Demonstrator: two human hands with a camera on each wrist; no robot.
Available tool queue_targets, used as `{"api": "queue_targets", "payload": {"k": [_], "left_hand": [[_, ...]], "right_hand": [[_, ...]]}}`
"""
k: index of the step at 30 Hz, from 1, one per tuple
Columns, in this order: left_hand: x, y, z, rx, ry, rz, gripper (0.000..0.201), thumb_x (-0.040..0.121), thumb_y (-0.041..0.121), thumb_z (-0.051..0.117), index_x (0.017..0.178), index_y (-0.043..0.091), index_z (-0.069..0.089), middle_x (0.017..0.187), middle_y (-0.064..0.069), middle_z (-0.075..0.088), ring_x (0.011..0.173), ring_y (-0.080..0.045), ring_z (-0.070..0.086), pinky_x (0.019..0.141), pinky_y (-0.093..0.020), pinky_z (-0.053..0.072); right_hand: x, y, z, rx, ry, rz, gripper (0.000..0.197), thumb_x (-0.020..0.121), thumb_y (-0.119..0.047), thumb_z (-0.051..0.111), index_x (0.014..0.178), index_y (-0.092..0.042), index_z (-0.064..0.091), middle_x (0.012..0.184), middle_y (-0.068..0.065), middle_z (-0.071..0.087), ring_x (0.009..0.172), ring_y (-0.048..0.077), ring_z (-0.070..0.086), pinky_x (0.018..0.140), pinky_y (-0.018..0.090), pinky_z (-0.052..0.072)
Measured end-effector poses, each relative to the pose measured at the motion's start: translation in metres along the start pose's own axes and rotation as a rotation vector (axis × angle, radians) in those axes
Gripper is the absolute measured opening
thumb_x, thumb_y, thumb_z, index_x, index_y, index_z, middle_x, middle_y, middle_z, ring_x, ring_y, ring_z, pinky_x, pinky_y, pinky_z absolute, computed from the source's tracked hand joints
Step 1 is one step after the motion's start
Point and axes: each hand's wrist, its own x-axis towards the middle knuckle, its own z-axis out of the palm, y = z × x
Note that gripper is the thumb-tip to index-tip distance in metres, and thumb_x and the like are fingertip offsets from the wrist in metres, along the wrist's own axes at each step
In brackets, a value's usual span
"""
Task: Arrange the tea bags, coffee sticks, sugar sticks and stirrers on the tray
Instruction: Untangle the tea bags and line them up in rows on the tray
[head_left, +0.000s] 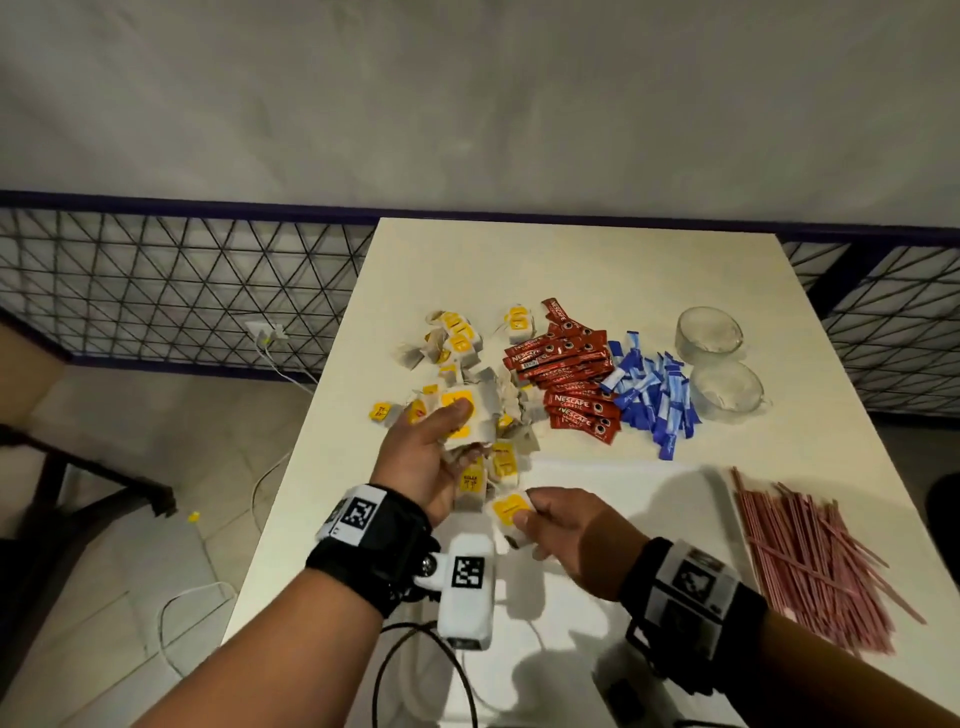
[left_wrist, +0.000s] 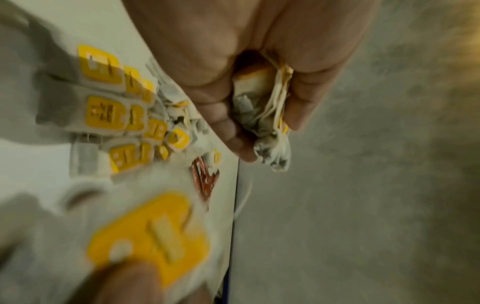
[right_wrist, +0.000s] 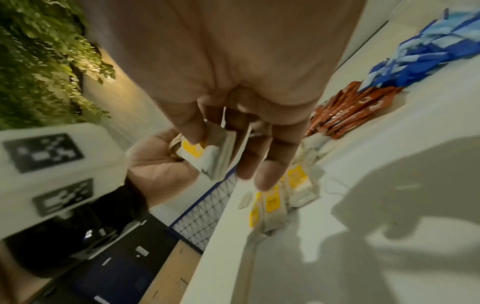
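A loose pile of tea bags with yellow tags lies on the white table, left of centre. My left hand grips a stack of tea bags just above that pile; the left wrist view shows the stack pressed between thumb and fingers. My right hand pinches a single tea bag close to the left hand, over the near-left corner of a white tray. Red coffee sticks, blue sugar sticks and pink stirrers lie on the table.
Two glass cups stand behind the sugar sticks at the right. The table's left edge runs close to my left hand, with cables and a stray yellow tag on the floor beyond. A wire fence lines the back.
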Motion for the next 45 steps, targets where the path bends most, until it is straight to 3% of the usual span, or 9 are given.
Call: {"api": "queue_targets", "payload": {"k": [3,6,11,15,20,23,28,36,45], "left_hand": [[0.006,0.007,-0.023,-0.009,0.071,0.05,0.071,0.074,0.006,0.074,0.138,0.006,0.044,0.12,-0.013,0.06,0.1,-0.028,0.06,0.059,-0.03,0.055],[0.007,0.006,-0.052,0.035,0.061,0.068,0.049,0.077,0.004,0.069,0.125,0.011,0.056,0.115,-0.012,0.063,0.103,-0.029,0.059,0.07,-0.036,0.056],[0.001,0.0,-0.087,0.077,0.064,0.063,0.034,0.087,-0.001,0.058,0.118,0.012,0.058,0.102,-0.009,0.065,0.088,-0.025,0.062,0.062,-0.033,0.056],[0.0,-0.003,-0.111,0.068,0.099,0.043,0.051,0.081,0.0,0.065,0.13,0.006,0.052,0.115,-0.015,0.062,0.101,-0.032,0.059,0.064,-0.037,0.056],[0.003,-0.01,-0.118,0.115,0.07,0.022,0.037,0.085,0.001,0.062,0.121,0.01,0.06,0.108,-0.013,0.066,0.095,-0.03,0.062,0.069,-0.039,0.054],[0.011,-0.021,-0.115,0.133,0.09,-0.02,0.036,0.086,0.003,0.063,0.121,0.01,0.059,0.112,-0.014,0.066,0.096,-0.03,0.061,0.074,-0.04,0.052],[0.021,-0.035,-0.107,0.154,0.094,-0.068,0.03,0.087,0.004,0.063,0.116,0.007,0.06,0.106,-0.016,0.064,0.091,-0.03,0.059,0.057,-0.031,0.05],[0.027,-0.041,-0.101,0.192,0.124,-0.041,0.017,0.087,0.0,0.063,0.098,0.013,0.062,0.092,-0.008,0.069,0.08,-0.025,0.064,0.062,-0.032,0.05],[0.031,-0.048,-0.101,0.202,0.124,-0.07,0.027,0.084,0.002,0.066,0.11,0.01,0.062,0.107,-0.014,0.069,0.09,-0.031,0.065,0.058,-0.031,0.051]], "right_hand": [[0.016,0.023,-0.004,0.029,0.141,0.118,0.019,0.092,-0.037,0.056,0.078,-0.025,0.063,0.081,0.004,0.063,0.073,0.026,0.061,0.072,0.042,0.054],[0.04,0.038,-0.001,0.124,0.283,0.264,0.021,0.091,-0.02,0.063,0.072,-0.03,0.062,0.052,-0.01,0.057,0.051,0.013,0.049,0.048,0.022,0.043],[0.07,0.045,0.025,0.356,0.304,0.395,0.016,0.091,-0.012,0.062,0.076,-0.016,0.059,0.061,0.006,0.055,0.052,0.02,0.047,0.05,0.03,0.044],[0.079,0.048,0.037,0.369,0.36,0.458,0.017,0.09,-0.013,0.064,0.076,-0.016,0.056,0.062,0.003,0.055,0.048,0.015,0.048,0.043,0.025,0.042],[0.082,0.051,0.043,0.252,0.425,0.495,0.018,0.084,-0.023,0.071,0.073,-0.022,0.057,0.06,-0.001,0.061,0.049,0.016,0.056,0.064,0.038,0.058],[0.078,0.051,0.044,0.093,0.468,0.467,0.017,0.082,-0.034,0.072,0.075,-0.024,0.06,0.068,-0.002,0.067,0.062,0.017,0.064,0.074,0.035,0.057],[0.081,0.045,0.042,-0.071,0.39,0.472,0.02,0.084,-0.042,0.067,0.078,-0.024,0.06,0.081,0.0,0.072,0.082,0.022,0.068,0.084,0.034,0.053],[0.077,0.036,0.04,-0.07,0.449,0.428,0.036,0.087,-0.036,0.066,0.12,-0.025,0.057,0.085,-0.007,0.067,0.083,0.011,0.057,0.082,0.02,0.039],[0.081,0.034,0.04,-0.112,0.427,0.411,0.037,0.088,-0.036,0.065,0.123,-0.026,0.058,0.086,-0.007,0.066,0.085,0.01,0.056,0.083,0.02,0.039]]}}
